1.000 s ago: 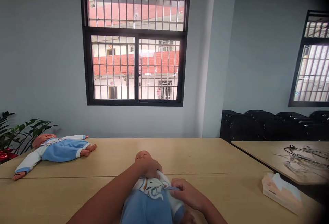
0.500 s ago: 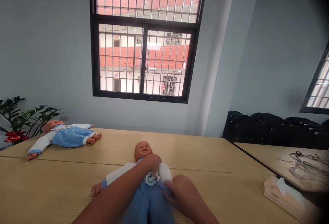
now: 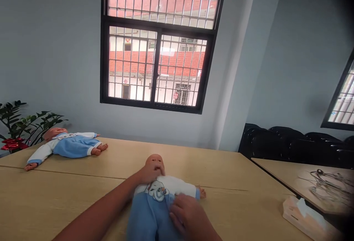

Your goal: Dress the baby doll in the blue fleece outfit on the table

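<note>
A baby doll (image 3: 157, 191) in a blue and white romper lies on its back on the wooden table (image 3: 235, 182) in front of me, head away from me. My left hand (image 3: 151, 171) rests at the doll's neck and collar, fingers curled on the cloth. My right hand (image 3: 184, 215) lies on the doll's right side at the waist, fingers bent and pressed on the blue cloth. The doll's white sleeve and small hand (image 3: 201, 192) stick out to the right.
A second doll (image 3: 65, 146) in the same clothes lies at the table's far left, by a green plant (image 3: 22, 123). A tissue pack (image 3: 305, 213) sits at the right edge. Cables (image 3: 326, 185) lie on a neighbouring table, black chairs (image 3: 290, 141) behind it.
The doll's right arm now lies stretched out to the right. My left hand moved up to the doll's neck, and my right hand slid down to its waist.
</note>
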The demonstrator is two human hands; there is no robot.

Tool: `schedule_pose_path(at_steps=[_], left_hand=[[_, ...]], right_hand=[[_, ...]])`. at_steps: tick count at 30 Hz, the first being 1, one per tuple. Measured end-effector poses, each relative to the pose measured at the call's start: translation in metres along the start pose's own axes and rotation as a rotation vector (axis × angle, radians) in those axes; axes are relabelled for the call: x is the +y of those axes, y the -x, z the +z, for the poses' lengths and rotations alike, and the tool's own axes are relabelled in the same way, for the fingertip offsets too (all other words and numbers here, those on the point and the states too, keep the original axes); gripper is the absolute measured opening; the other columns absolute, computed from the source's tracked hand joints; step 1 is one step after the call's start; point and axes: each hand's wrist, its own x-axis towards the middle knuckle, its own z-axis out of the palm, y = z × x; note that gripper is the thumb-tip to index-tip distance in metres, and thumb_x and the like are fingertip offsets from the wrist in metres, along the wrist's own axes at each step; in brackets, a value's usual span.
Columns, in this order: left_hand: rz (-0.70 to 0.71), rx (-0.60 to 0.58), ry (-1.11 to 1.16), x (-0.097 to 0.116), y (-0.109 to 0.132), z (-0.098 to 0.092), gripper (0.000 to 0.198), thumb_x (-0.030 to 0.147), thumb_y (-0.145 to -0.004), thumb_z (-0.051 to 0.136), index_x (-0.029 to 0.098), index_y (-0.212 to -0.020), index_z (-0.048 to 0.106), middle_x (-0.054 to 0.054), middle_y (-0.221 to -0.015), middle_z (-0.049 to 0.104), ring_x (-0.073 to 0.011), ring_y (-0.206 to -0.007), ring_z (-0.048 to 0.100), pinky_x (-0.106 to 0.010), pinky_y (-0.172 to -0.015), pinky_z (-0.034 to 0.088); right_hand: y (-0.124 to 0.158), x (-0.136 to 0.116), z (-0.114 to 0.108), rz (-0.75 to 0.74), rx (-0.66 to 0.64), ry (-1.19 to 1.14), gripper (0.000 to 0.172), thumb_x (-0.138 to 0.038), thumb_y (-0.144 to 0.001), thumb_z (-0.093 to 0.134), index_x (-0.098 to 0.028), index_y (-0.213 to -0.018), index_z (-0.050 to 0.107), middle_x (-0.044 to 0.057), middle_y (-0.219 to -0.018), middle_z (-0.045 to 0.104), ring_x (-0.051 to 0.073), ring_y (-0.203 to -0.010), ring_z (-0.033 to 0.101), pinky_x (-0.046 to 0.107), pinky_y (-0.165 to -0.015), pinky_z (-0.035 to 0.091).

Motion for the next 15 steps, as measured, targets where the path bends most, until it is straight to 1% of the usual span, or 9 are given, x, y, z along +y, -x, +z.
schedule_pose_path(at_steps=[1,2,5,7,9,10,12,13,15], left_hand=[[-0.008,0.031,0.01,-0.009,0.014,-0.004,0.039,0.015,-0.093,0.038,0.017,-0.104,0.075,-0.009,-0.114,0.073,-0.0201,-0.112,0.064,-0.031,-0.103,0.048],[-0.012,0.053,0.021,-0.018,0.028,-0.006,0.036,0.017,-0.093,0.04,0.018,-0.104,0.074,-0.009,-0.115,0.072,-0.0213,-0.116,0.063,-0.033,-0.106,0.046],[-0.027,0.06,0.128,-0.044,0.065,-0.005,0.036,0.029,-0.096,0.048,0.022,-0.126,0.067,-0.008,-0.133,0.065,-0.0233,-0.129,0.055,-0.035,-0.114,0.04],[-0.052,0.035,0.203,-0.055,0.079,0.0,0.042,0.036,-0.096,0.053,0.024,-0.135,0.061,-0.007,-0.14,0.061,-0.0235,-0.133,0.053,-0.035,-0.116,0.038],[-0.094,0.044,0.245,-0.06,0.083,0.006,0.042,0.039,-0.093,0.057,0.023,-0.132,0.061,-0.007,-0.136,0.062,-0.0238,-0.129,0.054,-0.034,-0.114,0.039],[-0.12,0.069,0.26,-0.06,0.082,0.008,0.04,0.039,-0.091,0.059,0.022,-0.127,0.062,-0.007,-0.132,0.062,-0.0239,-0.125,0.055,-0.034,-0.112,0.04],[-0.167,0.127,0.286,-0.056,0.078,0.013,0.033,0.035,-0.088,0.061,0.02,-0.116,0.064,-0.007,-0.124,0.063,-0.0237,-0.119,0.057,-0.033,-0.108,0.042],[-0.182,0.147,0.297,-0.053,0.075,0.015,0.029,0.034,-0.087,0.06,0.019,-0.112,0.064,-0.007,-0.121,0.064,-0.0234,-0.116,0.057,-0.033,-0.106,0.043],[-0.193,0.157,0.314,-0.047,0.071,0.018,0.023,0.033,-0.09,0.055,0.019,-0.107,0.064,-0.006,-0.116,0.065,-0.0226,-0.111,0.058,-0.033,-0.101,0.044]], right_hand=[[0.0,0.004,0.004,0.007,0.057,-0.065,0.035,-0.036,-0.103,0.041,-0.022,-0.087,0.069,0.012,-0.105,0.072,0.026,-0.093,0.062,0.04,-0.081,0.044],[0.0,0.009,0.008,0.022,0.112,-0.132,0.037,-0.038,-0.104,0.039,-0.022,-0.09,0.069,0.012,-0.112,0.07,0.028,-0.101,0.061,0.043,-0.088,0.044],[0.005,0.024,0.027,0.136,0.224,-0.311,0.044,-0.044,-0.107,0.031,-0.023,-0.106,0.069,0.012,-0.121,0.068,0.029,-0.112,0.059,0.048,-0.1,0.043],[0.006,0.032,0.037,0.232,0.278,-0.39,0.047,-0.047,-0.107,0.027,-0.024,-0.118,0.067,0.012,-0.124,0.068,0.03,-0.117,0.059,0.049,-0.104,0.043],[-0.002,0.035,0.037,0.305,0.322,-0.428,0.05,-0.051,-0.107,0.026,-0.025,-0.122,0.066,0.013,-0.127,0.067,0.03,-0.121,0.058,0.049,-0.107,0.043],[-0.011,0.033,0.034,0.333,0.338,-0.438,0.051,-0.052,-0.107,0.026,-0.025,-0.121,0.067,0.013,-0.127,0.067,0.03,-0.122,0.058,0.049,-0.108,0.042],[-0.038,0.024,0.024,0.351,0.329,-0.459,0.051,-0.053,-0.106,0.027,-0.023,-0.117,0.068,0.014,-0.127,0.067,0.03,-0.122,0.057,0.047,-0.109,0.042],[-0.056,0.017,0.019,0.336,0.296,-0.478,0.049,-0.053,-0.106,0.03,-0.023,-0.115,0.068,0.013,-0.125,0.067,0.029,-0.121,0.058,0.045,-0.109,0.042],[-0.093,0.003,0.013,0.271,0.153,-0.539,0.047,-0.052,-0.106,0.032,-0.022,-0.112,0.068,0.011,-0.122,0.068,0.026,-0.118,0.059,0.042,-0.108,0.043]])
